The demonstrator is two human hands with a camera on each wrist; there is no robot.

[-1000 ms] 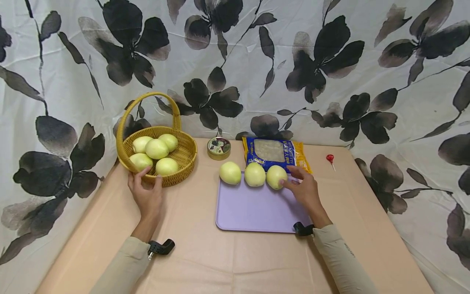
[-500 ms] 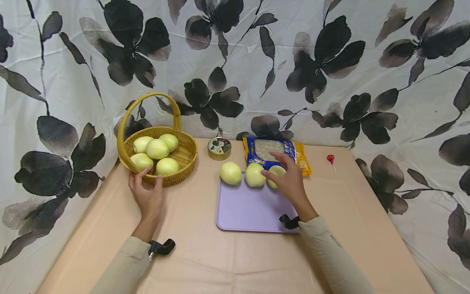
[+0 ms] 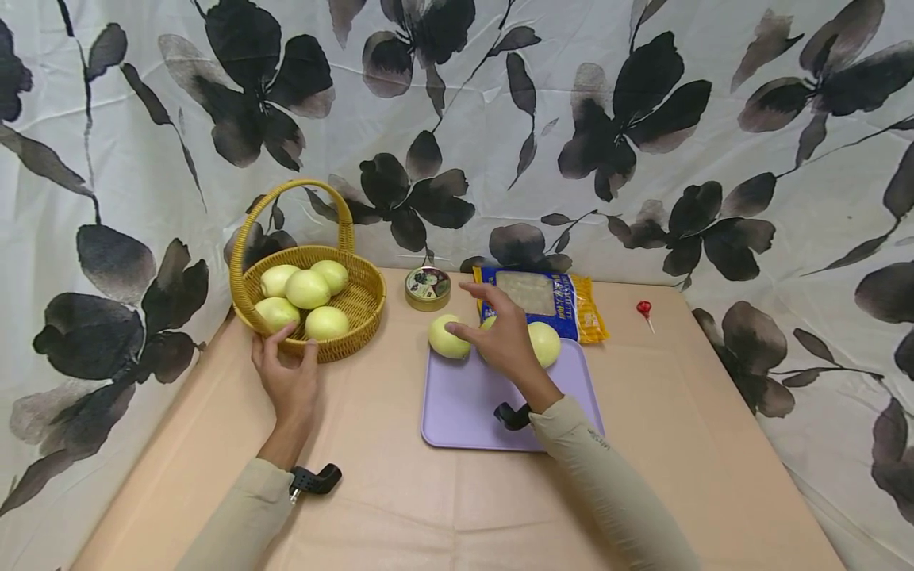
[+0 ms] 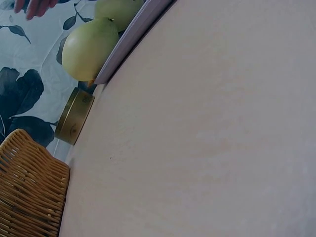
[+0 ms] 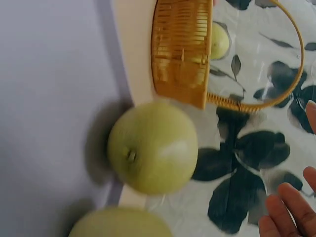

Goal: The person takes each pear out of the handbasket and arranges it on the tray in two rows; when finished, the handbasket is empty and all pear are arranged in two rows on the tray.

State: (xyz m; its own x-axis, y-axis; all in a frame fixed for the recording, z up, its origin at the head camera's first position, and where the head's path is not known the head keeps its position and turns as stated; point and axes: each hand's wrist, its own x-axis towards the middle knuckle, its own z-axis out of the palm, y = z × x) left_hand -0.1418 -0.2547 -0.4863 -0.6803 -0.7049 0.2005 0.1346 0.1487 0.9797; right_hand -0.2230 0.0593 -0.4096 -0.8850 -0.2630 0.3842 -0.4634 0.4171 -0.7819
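My left hand [image 3: 288, 388] rests its fingertips at the front rim of a yellow wicker basket [image 3: 367, 329]; several round, pale yellow-green fruits [image 3: 309, 289] lie inside. My right hand [image 3: 503, 337] is over the back of a lilac tray [image 3: 457, 412], with thumb and fingers spread and nothing gripped. Its thumb tip overlaps the left fruit [image 3: 444, 339] of three along the tray's back edge. The middle fruit is mostly hidden behind that hand; the right fruit [image 3: 546, 344] shows beside it. In the right wrist view, a fruit [image 5: 153, 148] with a short stem stands apart from the fingers [image 5: 291, 207].
A round gold tin [image 3: 427, 288] stands between basket and tray. Behind the tray lies a blue and yellow packet [image 3: 585, 305] with a see-through window. A red lollipop [image 3: 645, 313] lies farther right. Flowered cloth [image 3: 628, 119] hangs behind the table.
My right hand has let go of the right fruit and moved left along the row to the left one. The three fruits stay where they were. My left hand remains at the basket.
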